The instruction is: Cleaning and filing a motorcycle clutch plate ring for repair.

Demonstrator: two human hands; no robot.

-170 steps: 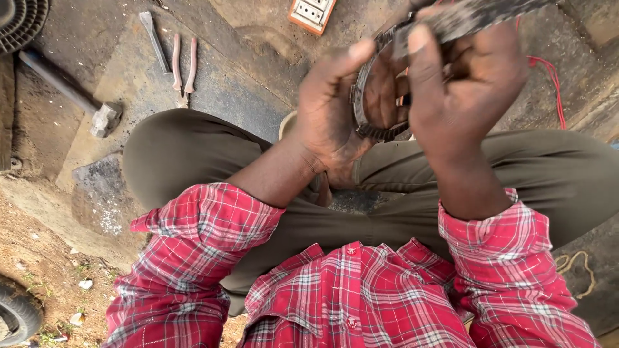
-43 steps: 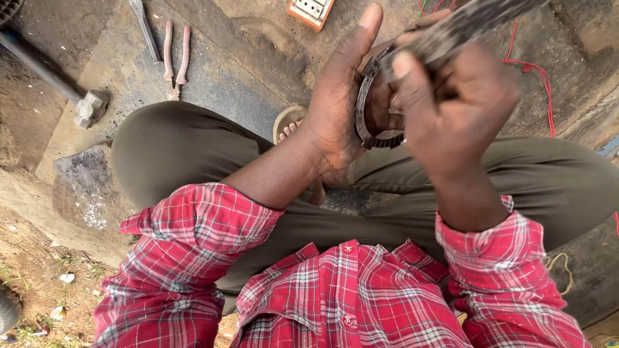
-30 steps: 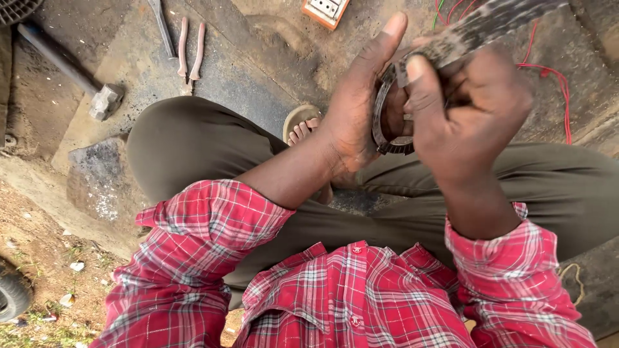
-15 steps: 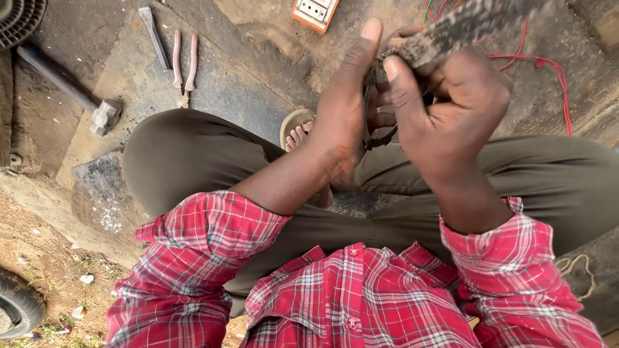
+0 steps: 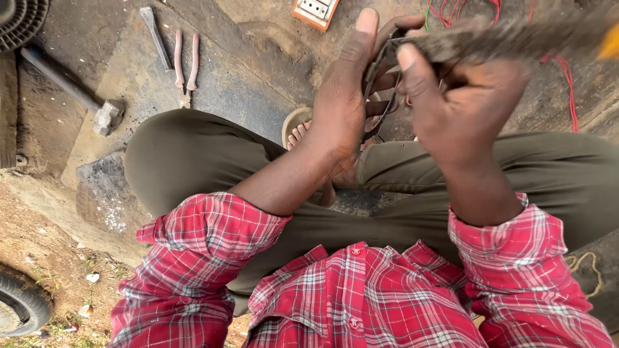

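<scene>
- Head view, left hand [image 5: 342, 109]: raised above the lap, thumb straight and pointing up, the other fingers curled round a thin dark metal ring [image 5: 377, 96] that stands on edge against the palm.
- Head view, ring: only its near rim shows, a narrow arc running from the top of the thumb side down toward the heel of the hand; the rest is hidden between the two hands.
- Head view, right hand [image 5: 464, 109]: closed in a fist on the handle end of a worn, dirty brush [image 5: 503, 38], forefinger laid along its near end; the brush stretches to the right and is blurred.
- Head view, contact: the brush's near end meets the top of the ring, just beside the left thumb tip; the two hands lie close together, the ring between them.
- Head view, body: red plaid shirt sleeves [image 5: 200, 258] and olive trousers [image 5: 193, 154], a sandalled foot [image 5: 300, 129] showing under the left forearm.
- Head view, ground at left: a hammer [image 5: 71, 87], pink-handled pliers [image 5: 186, 64] and a flat metal tool [image 5: 157, 37] lie well apart from the hands.
- Head view, ground at top: a small orange-edged switch box [image 5: 316, 11] and red wires [image 5: 567, 84] lie beyond the hands.
</scene>
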